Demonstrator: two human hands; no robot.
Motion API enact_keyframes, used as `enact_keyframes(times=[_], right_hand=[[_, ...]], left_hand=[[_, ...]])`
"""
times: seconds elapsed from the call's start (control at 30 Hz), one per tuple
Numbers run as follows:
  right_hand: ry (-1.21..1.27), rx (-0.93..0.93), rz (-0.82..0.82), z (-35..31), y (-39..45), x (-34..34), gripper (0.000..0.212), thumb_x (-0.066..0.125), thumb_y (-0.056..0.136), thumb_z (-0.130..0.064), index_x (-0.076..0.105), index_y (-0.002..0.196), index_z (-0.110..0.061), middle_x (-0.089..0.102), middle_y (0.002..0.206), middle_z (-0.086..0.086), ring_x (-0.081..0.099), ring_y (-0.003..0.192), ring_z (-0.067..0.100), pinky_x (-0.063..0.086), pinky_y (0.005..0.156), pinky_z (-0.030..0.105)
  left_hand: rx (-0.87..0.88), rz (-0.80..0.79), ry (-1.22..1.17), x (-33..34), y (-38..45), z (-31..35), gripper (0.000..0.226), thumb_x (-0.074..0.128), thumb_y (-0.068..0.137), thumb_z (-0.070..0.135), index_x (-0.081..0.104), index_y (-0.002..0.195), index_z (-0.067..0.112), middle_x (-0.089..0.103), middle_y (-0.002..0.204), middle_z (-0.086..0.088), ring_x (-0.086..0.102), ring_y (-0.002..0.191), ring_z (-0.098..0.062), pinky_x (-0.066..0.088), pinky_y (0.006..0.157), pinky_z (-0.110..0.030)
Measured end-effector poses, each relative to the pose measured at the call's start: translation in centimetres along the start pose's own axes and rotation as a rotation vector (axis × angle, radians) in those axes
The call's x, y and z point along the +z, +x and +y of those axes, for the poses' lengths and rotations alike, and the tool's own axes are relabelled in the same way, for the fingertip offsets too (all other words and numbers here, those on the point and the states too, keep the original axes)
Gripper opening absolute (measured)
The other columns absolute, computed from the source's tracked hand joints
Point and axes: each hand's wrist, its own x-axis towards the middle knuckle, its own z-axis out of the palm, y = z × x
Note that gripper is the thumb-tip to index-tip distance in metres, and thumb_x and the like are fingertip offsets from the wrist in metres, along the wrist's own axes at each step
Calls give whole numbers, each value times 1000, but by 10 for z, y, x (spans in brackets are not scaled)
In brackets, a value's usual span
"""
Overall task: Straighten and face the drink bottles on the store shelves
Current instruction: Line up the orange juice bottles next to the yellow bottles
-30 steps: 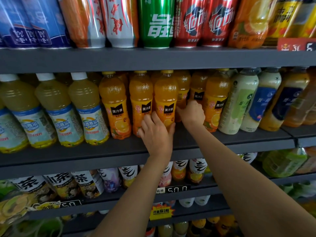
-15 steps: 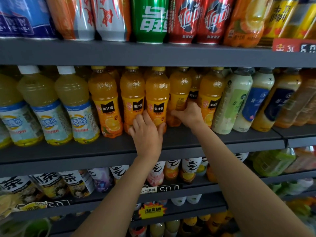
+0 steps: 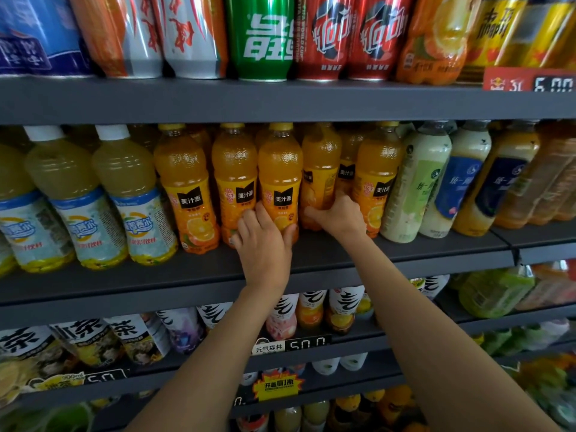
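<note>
On the middle shelf (image 3: 343,254), among a row of orange juice bottles, the left hand (image 3: 263,244) curls round the base of one front-facing bottle (image 3: 280,179). Just beside it, the right hand (image 3: 338,213) grips the neighbouring bottle (image 3: 321,169), whose label is turned sideways. Both bottles stand upright; the hands are near each other without touching.

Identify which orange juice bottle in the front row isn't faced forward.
The orange juice bottle gripped by the right hand: its black logo is turned off to the left edge, while its neighbours show theirs frontally.
</note>
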Motion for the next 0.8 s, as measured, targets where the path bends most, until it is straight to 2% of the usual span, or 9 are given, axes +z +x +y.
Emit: enact_keyframes(times=[0.1, 0.2, 0.27, 0.47, 0.53, 0.7, 0.8], right_hand=[[11, 9, 9, 2, -2, 3, 71, 69, 78, -48, 41, 130, -9, 57, 123, 14, 56, 112, 34, 47, 87, 41], [-100, 12, 117, -1, -7, 9, 79, 69, 75, -55, 35, 127, -5, 56, 123, 16, 57, 112, 35, 46, 85, 42], [-153, 9, 151, -2, -8, 12, 76, 69, 77, -53, 36, 125, -5, 57, 122, 16, 58, 111, 35, 46, 84, 40], [-83, 2, 63, -4, 3, 11, 54, 65, 84, -44, 49, 121, -8, 60, 117, 14, 59, 105, 35, 47, 80, 39], [-101, -5, 54, -6, 3, 14, 53, 63, 85, -44, 46, 122, -8, 60, 117, 14, 60, 105, 35, 47, 80, 40], [-171, -16, 161, -5, -2, 25, 66, 65, 82, -49, 38, 122, -4, 56, 122, 16, 58, 110, 37, 46, 82, 40], [-206, -22, 147, -5, 3, 28, 62, 64, 85, -46, 39, 123, -4, 54, 125, 16, 56, 112, 37, 46, 83, 41]], left_hand=[[0, 2, 7, 1, 0, 0, 62, 67, 83, 35, 47, 129, -3, 53, 116, -21, 49, 110, -38, 41, 87, -48], [4, -5, 3, 0, 0, 1, 62, 65, 85, 35, 45, 131, -2, 51, 118, -21, 48, 112, -38, 39, 90, -47], [0, -24, 11, 0, 0, 0, 63, 62, 87, 37, 42, 133, -1, 49, 122, -20, 45, 115, -36, 36, 93, -46], [-3, -19, 16, -1, 0, 1, 62, 63, 86, 37, 44, 132, -1, 50, 121, -20, 46, 115, -36, 37, 92, -46], [-3, -22, 14, -1, 0, 0, 63, 63, 86, 37, 43, 132, -1, 50, 121, -20, 45, 116, -36, 37, 93, -46], [-4, -16, 22, -1, 0, 1, 63, 64, 85, 37, 45, 130, -3, 52, 118, -21, 48, 113, -38, 39, 89, -47], [-7, -22, 15, -1, 0, 1, 64, 64, 85, 37, 45, 131, -2, 51, 119, -21, 47, 114, -37, 39, 91, -47]])
